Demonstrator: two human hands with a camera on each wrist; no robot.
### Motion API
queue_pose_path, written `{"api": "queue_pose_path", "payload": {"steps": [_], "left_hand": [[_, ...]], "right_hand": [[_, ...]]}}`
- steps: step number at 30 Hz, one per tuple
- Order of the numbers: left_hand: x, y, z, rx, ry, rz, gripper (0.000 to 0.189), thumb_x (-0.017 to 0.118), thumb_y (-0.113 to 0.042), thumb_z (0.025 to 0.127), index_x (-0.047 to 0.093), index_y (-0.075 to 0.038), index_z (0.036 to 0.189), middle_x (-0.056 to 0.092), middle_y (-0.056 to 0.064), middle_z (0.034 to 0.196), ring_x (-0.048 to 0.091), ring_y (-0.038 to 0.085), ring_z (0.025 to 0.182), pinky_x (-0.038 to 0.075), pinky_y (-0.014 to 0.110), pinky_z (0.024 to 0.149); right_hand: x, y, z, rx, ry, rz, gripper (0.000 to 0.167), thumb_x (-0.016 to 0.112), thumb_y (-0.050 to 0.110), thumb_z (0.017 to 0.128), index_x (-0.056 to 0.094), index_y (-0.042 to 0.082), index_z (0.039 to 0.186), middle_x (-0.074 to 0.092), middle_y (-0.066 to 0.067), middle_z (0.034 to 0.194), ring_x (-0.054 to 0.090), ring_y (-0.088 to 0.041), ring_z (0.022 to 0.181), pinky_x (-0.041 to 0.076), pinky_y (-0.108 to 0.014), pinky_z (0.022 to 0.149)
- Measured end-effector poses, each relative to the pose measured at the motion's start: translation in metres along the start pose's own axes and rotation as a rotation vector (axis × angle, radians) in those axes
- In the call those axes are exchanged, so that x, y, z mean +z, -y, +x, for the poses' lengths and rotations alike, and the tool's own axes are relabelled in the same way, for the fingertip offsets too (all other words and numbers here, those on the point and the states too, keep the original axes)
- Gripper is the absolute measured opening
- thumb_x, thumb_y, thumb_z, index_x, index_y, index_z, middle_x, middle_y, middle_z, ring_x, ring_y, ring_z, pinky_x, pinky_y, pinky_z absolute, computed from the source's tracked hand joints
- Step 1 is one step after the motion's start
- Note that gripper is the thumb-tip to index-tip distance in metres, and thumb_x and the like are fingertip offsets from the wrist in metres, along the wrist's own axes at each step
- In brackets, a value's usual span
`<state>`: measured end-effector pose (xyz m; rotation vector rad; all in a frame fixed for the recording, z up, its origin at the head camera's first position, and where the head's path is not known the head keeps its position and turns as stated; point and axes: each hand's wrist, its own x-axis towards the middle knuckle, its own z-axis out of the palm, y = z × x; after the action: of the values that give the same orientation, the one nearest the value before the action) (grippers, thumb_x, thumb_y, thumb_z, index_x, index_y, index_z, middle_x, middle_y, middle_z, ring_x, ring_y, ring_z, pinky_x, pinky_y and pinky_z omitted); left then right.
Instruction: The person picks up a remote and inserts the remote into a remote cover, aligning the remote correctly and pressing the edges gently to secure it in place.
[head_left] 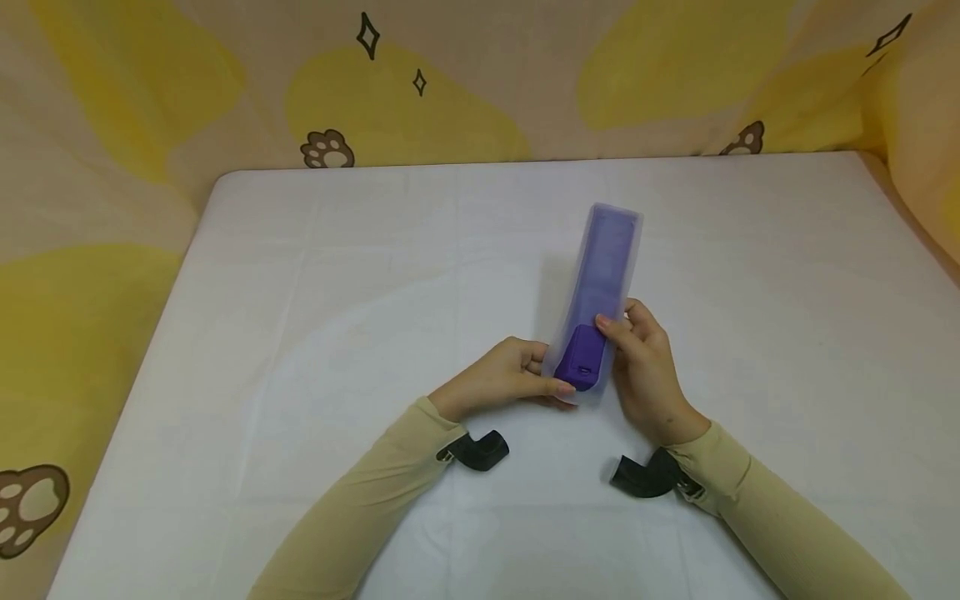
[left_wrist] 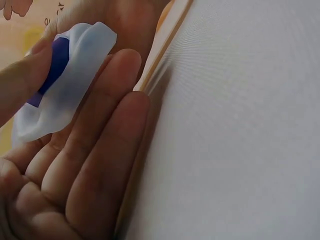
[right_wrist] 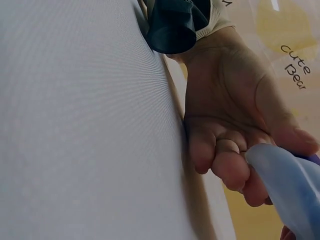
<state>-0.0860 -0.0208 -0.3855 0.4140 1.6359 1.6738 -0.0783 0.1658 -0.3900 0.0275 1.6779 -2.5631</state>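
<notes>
A long, narrow, frosted translucent case point(head_left: 609, 254), bluish-purple, is held up at a tilt over the table. At its near end sits a dark purple block point(head_left: 583, 354) with a small slot. My left hand point(head_left: 510, 377) pinches the near left corner, thumb on the top and fingers beneath. On the right side, my right hand point(head_left: 647, 379) grips the edge, its thumb lying beside the purple block. The left wrist view shows the case's end point(left_wrist: 82, 92) between thumb and fingers. In the right wrist view a bluish end of the case point(right_wrist: 287, 182) meets the curled fingers.
A white-covered table point(head_left: 360, 317) with rounded far corners lies under both hands. Behind it hangs a yellow and cream cloth point(head_left: 465, 108) printed with paws and stars. Black curved pieces point(head_left: 483, 451) stick out from the wrists, close above the tabletop.
</notes>
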Motion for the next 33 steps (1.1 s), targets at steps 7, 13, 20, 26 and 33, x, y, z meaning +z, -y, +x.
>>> {"api": "queue_pose_path", "payload": {"steps": [7,13,20,26,33], "left_hand": [[0.0001,0.0028,0.0011,0.006,0.011,0.043,0.026,0.067,0.001,0.085,0.06,0.01,0.108,0.07,0.019,0.089,0.07,0.024,0.083,0.055,0.032,0.078],[0.0001,0.0031,0.0021,0.013,-0.025,0.03,0.025,0.066,0.002,0.085,0.06,0.012,0.107,0.069,0.021,0.089,0.07,0.025,0.082,0.056,0.034,0.074],[-0.0018,0.0029,0.0012,0.021,-0.06,0.032,0.019,0.067,-0.002,0.086,0.062,0.011,0.099,0.07,0.02,0.085,0.07,0.026,0.078,0.056,0.034,0.072],[-0.0009,0.0008,-0.0008,0.006,-0.111,0.142,0.016,0.071,-0.009,0.084,0.062,0.004,0.08,0.071,0.012,0.073,0.07,0.023,0.067,0.056,0.029,0.067],[-0.0019,-0.0016,-0.0029,0.043,-0.093,0.211,0.028,0.071,-0.01,0.085,0.053,-0.001,0.065,0.068,0.011,0.062,0.067,0.023,0.056,0.056,0.033,0.058]], "right_hand": [[-0.0028,-0.0017,0.0006,-0.031,0.004,0.042,0.015,0.057,0.007,0.094,0.057,0.004,0.108,0.069,-0.001,0.092,0.065,-0.012,0.083,0.052,-0.024,0.074],[-0.0035,-0.0021,-0.0003,-0.106,0.041,0.012,0.02,0.057,0.0,0.092,0.055,0.002,0.112,0.07,-0.002,0.098,0.064,-0.012,0.092,0.051,-0.024,0.082],[-0.0023,-0.0033,0.0013,-0.075,-0.012,0.043,0.017,0.06,0.005,0.092,0.057,0.001,0.108,0.07,-0.002,0.09,0.064,-0.01,0.086,0.051,-0.022,0.078],[-0.0008,-0.0035,0.0023,-0.021,-0.061,0.078,0.015,0.063,0.01,0.091,0.059,0.001,0.102,0.069,0.0,0.086,0.063,-0.009,0.083,0.052,-0.02,0.075],[-0.0003,-0.003,0.0015,-0.017,-0.047,0.091,0.011,0.061,0.01,0.092,0.061,0.002,0.099,0.068,0.0,0.084,0.064,-0.008,0.08,0.052,-0.02,0.071]]}}
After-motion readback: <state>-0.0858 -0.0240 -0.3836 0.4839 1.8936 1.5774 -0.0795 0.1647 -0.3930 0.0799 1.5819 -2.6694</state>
